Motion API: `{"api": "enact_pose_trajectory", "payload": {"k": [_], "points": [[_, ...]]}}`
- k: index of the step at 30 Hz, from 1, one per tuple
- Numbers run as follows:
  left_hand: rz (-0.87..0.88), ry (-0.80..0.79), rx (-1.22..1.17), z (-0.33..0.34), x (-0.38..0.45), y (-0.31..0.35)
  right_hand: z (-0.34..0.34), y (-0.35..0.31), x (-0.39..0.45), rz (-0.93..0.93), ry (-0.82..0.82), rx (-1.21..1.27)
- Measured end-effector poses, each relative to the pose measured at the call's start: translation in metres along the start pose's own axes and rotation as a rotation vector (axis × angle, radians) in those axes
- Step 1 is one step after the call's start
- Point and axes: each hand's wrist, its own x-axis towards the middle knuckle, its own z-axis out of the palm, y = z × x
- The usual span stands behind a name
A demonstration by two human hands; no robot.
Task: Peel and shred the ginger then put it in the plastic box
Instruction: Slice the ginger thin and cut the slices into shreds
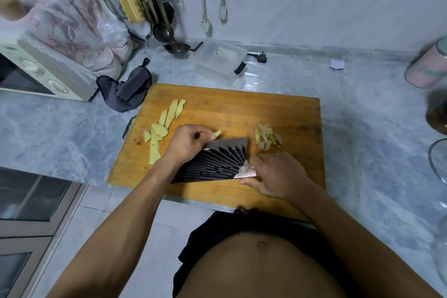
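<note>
A wooden cutting board (278, 113) lies on the marble counter. Pale yellow ginger slices (164, 126) are spread along its left side, and a small heap of brownish ginger peelings (267, 138) sits to the right. My left hand (191, 143) pinches a small piece of ginger (217, 133) against the black patterned cleaver blade (217, 162). My right hand (278, 176) grips the cleaver's handle, which the hand mostly hides; only the silver bolster shows. The clear plastic box (219, 61) with black clips stands behind the board.
A dark grey cloth (128, 91) lies at the board's far left corner, next to a cream toaster oven (36, 75). Ladles and utensils (154, 7) hang at the back wall. A pink tin (428, 68) and glass jars stand at the right edge.
</note>
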Motion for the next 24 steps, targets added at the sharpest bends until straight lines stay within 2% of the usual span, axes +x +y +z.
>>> {"api": "enact_pose_trajectory", "payload": {"k": [3, 7, 9, 10, 12, 14, 16, 20, 24], "points": [[-0.006, 0.12, -0.008, -0.007, -0.005, -0.012, 0.001, 0.003, -0.004, 0.006, -0.005, 0.005], [0.01, 0.374, -0.209, -0.02, -0.016, -0.012, 0.003, 0.006, -0.009, 0.055, -0.048, 0.015], [-0.018, 0.434, -0.268, -0.025, -0.02, -0.007, -0.001, 0.005, -0.009, 0.108, -0.123, 0.049], [-0.018, 0.41, -0.254, -0.027, -0.021, -0.004, -0.005, 0.004, -0.009, 0.151, -0.211, 0.068], [0.026, 0.237, -0.119, -0.027, -0.023, 0.0, -0.009, 0.003, -0.009, 0.178, -0.269, 0.048], [0.084, 0.052, 0.053, -0.022, -0.022, 0.007, -0.012, 0.004, -0.008, 0.172, -0.241, 0.03], [0.093, -0.054, 0.139, -0.017, -0.018, 0.011, -0.008, 0.004, -0.007, 0.113, -0.127, -0.006], [0.094, -0.131, 0.316, -0.015, -0.009, 0.012, -0.001, 0.0, -0.006, 0.04, 0.004, 0.021], [0.055, -0.088, 0.313, -0.019, -0.003, 0.001, 0.002, -0.006, -0.005, 0.002, 0.054, 0.026]]}}
